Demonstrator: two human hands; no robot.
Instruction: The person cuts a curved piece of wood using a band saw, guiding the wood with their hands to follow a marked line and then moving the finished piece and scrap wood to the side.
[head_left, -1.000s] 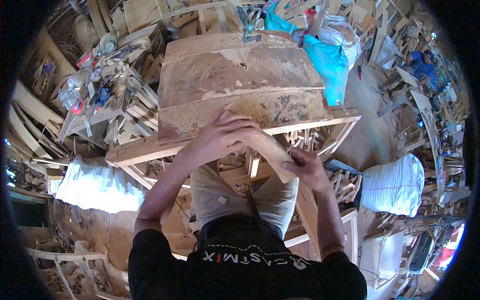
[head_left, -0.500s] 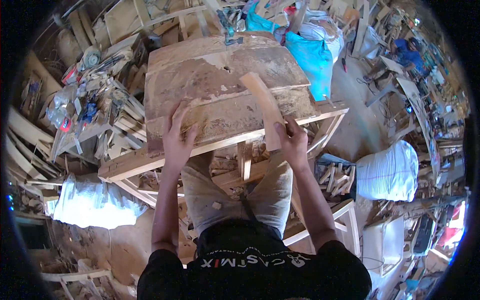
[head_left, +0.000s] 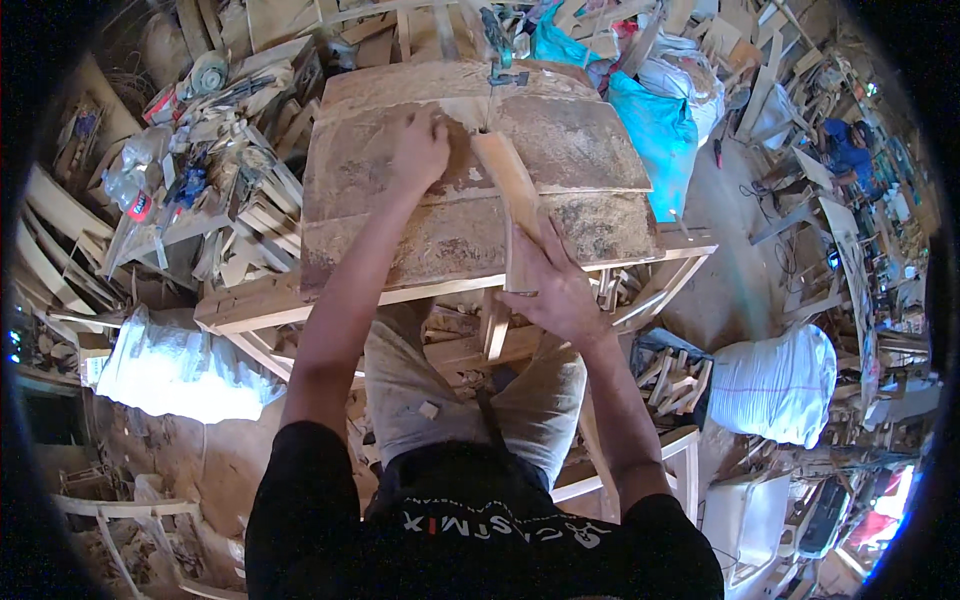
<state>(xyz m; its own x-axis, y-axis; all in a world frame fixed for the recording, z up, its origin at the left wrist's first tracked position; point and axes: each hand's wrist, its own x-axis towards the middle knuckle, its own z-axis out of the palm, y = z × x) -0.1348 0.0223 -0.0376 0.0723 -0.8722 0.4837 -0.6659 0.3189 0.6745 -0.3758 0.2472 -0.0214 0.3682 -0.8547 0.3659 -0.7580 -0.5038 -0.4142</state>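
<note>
A curved wooden piece (head_left: 508, 180) lies on the worn wooden worktable (head_left: 380, 245), its far end beside a small dark slot in the tabletop. My right hand (head_left: 562, 292) grips its near end, the fingers along the right edge and the thumb stretched toward the near tip. Farther in on the table, left of the piece's far end, my left hand (head_left: 420, 152) rests with bent, slightly parted fingers and nothing visible in it. At the far edge a dark metal fitting (head_left: 508, 76) stands above the tabletop.
Wood offcuts (head_left: 245, 190) are heaped left of the table. A turquoise sack (head_left: 655, 140) leans at its far right corner. White sacks stand at the right (head_left: 775, 385) and left (head_left: 180, 370). A person in blue (head_left: 850, 150) is far right.
My left hand has moved from the table's near edge to beside the piece's far end. The curved wooden piece has shifted slightly away and left, with my right hand spread farther along it.
</note>
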